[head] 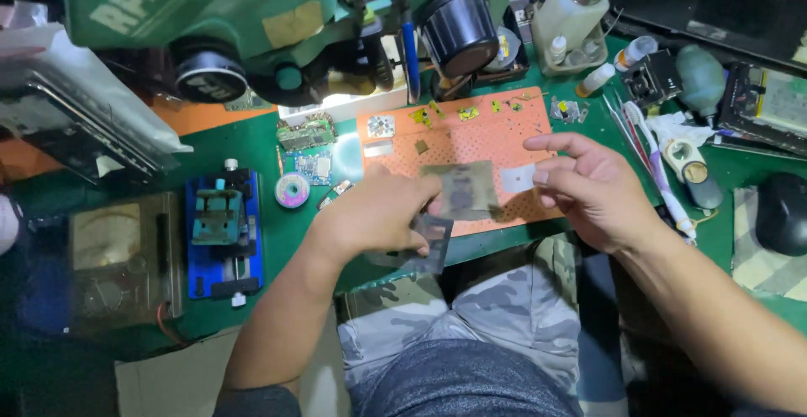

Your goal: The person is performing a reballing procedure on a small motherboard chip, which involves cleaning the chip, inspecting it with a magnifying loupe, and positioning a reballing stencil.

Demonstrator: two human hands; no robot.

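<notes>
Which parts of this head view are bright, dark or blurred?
Head view: brightest near the white patch under the microscope; left bench edge dark; the metal plates in the left hand look motion-blurred; right hand sharper, evenly lit.

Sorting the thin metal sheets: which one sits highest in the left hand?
The lighter, square sheet pinched at the left hand's fingertips; the darker sheets hang below it.

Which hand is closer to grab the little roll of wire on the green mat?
Probably left. The left hand, though holding thin metal sheets, is nearer the roll; the right hand is farther away.
</notes>
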